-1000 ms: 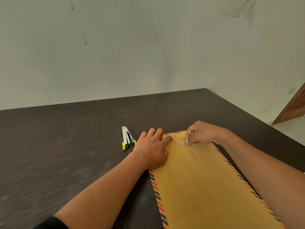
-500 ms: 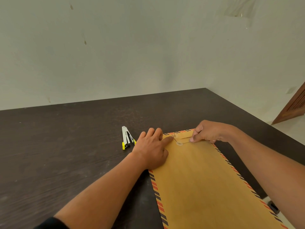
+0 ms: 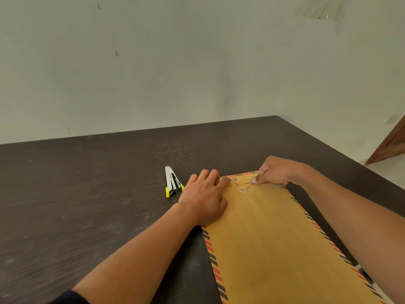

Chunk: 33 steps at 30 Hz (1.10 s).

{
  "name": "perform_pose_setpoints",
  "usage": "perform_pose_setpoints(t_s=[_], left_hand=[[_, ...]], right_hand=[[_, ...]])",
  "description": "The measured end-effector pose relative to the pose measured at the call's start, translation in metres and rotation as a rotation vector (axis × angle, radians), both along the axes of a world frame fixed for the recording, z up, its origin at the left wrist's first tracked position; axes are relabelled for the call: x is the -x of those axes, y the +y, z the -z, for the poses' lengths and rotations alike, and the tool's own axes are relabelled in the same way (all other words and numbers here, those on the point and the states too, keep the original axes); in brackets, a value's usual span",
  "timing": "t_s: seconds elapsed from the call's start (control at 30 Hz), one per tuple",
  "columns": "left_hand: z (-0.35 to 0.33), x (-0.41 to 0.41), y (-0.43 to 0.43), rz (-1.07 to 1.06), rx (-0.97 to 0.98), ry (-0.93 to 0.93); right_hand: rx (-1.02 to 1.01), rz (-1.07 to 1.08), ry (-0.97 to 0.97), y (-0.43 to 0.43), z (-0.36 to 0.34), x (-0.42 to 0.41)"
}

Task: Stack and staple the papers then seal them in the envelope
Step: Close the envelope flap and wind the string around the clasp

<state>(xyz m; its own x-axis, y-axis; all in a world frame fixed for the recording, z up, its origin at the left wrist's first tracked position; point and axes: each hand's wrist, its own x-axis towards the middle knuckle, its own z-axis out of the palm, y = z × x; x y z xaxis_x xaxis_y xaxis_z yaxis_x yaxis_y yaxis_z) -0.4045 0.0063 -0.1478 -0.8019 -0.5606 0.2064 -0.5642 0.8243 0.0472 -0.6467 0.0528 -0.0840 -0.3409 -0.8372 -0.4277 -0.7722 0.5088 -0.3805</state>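
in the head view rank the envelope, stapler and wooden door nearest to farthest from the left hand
1. envelope: under the left hand, touching it.
2. stapler: on the table, just left of the hand.
3. wooden door: far right, beyond the table edge.

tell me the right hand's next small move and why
Probably wind the string round the lower button. The right hand pinches it taut, out from the upper button, the left hand presses the envelope down, and the winding looks unfinished.
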Motion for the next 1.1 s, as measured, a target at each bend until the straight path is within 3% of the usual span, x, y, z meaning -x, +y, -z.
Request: perform_pose_setpoints(t_s=[0.3, 0.47, 0.8, 1.1], left_hand=[[0.006, -0.002, 0.0, 0.0, -0.02, 0.126], [0.006, -0.003, 0.0, 0.011, -0.023, 0.16], [0.007, -0.002, -0.001, 0.016, -0.011, 0.186], [0.004, -0.004, 0.001, 0.013, -0.024, 0.205]], right_hand=[[0.005, 0.003, 0.026, -0.037, -0.006, -0.026], [0.117, 0.012, 0.11, -0.05, 0.007, -0.037], [0.156, 0.129, 0.016, -0.05, 0.008, -0.036], [0.173, 0.06, -0.009, -0.061, 0.005, -0.058]])
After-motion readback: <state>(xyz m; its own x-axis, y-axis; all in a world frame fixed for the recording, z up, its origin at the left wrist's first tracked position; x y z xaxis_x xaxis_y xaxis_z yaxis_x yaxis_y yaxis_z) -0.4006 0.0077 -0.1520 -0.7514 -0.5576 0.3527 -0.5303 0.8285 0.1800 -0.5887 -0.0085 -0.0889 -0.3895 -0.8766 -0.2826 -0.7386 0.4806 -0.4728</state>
